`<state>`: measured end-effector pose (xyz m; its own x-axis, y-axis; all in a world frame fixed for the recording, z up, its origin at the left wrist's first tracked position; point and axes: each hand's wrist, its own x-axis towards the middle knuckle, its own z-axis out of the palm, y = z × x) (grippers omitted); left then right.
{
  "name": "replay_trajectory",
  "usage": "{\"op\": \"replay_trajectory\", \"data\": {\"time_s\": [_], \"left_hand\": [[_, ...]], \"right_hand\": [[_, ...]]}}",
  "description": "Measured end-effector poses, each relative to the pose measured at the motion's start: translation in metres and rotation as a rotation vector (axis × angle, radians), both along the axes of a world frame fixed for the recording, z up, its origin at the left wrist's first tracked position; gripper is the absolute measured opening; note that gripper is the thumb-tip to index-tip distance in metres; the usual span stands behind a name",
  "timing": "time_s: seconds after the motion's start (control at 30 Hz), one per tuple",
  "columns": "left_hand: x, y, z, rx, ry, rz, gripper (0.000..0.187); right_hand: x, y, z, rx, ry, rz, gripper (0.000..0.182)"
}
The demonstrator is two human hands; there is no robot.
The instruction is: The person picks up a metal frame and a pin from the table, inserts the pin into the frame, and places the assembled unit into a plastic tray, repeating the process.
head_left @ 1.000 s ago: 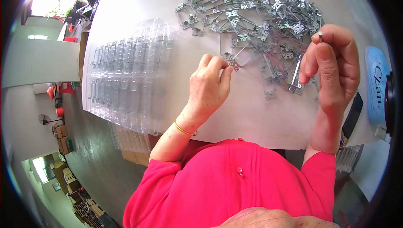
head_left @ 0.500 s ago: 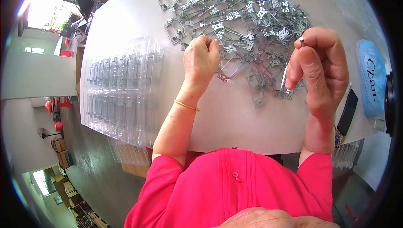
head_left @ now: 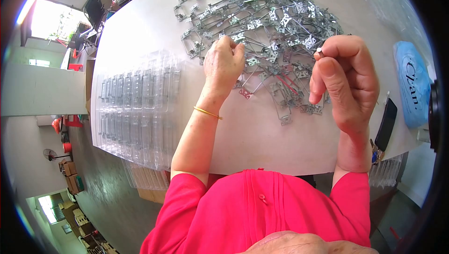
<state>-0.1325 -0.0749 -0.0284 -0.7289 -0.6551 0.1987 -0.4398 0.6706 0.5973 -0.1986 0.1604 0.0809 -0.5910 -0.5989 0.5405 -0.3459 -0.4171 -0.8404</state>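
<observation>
A heap of silver metal linkages (head_left: 262, 20), flat punched plates joined by thin rods, spreads over the far middle of the table. My left hand (head_left: 222, 67) is closed at the heap's near left edge. Its fingertips are turned away, so what they grip is hidden. Right of the heap, my right hand (head_left: 348, 78) is raised with thumb and index finger pinched on a thin rod with a pale end (head_left: 319, 51). Most of that rod is covered by the fingers. A reddish plate (head_left: 244, 93) lies just below my left hand.
Clear plastic trays (head_left: 135, 107) holding rows of metal parts are stacked on the left of the white table (head_left: 271, 149). On the right lie a black phone (head_left: 387, 124) and a blue packet (head_left: 411, 85), with clear plastic film (head_left: 388, 15) beyond.
My right hand has shifted left with the pinched rod, whose pale end now points toward the heap. My left hand stays nearly where it was, closed. The view has tilted slightly.
</observation>
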Motion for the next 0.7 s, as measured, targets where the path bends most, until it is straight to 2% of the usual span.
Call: {"op": "replay_trajectory", "data": {"time_s": [0.07,0.23,0.53,0.6,0.63,0.7], "left_hand": [[-0.008,-0.001,0.0,-0.149,0.124,-0.109,0.027],[-0.024,0.0,-0.002,-0.116,0.039,-0.234,0.019],[-0.017,0.002,0.011,-0.107,0.195,-0.299,0.01],[-0.014,0.009,0.021,0.179,0.35,-0.298,0.009],[-0.01,0.016,0.03,0.184,0.355,-0.306,0.009],[0.006,0.028,0.051,0.571,0.274,-0.256,0.01]], "right_hand": [[0.002,-0.001,0.001,0.008,-0.011,-0.006,0.007],[0.002,0.0,0.001,0.024,-0.013,-0.024,0.007],[-0.001,0.001,0.004,-0.002,-0.006,-0.008,0.007],[0.001,-0.001,0.004,-0.013,-0.037,-0.031,0.006],[0.0,-0.001,0.003,-0.008,-0.031,-0.039,0.006],[-0.006,-0.002,0.0,-0.006,-0.008,-0.038,0.006]]}}
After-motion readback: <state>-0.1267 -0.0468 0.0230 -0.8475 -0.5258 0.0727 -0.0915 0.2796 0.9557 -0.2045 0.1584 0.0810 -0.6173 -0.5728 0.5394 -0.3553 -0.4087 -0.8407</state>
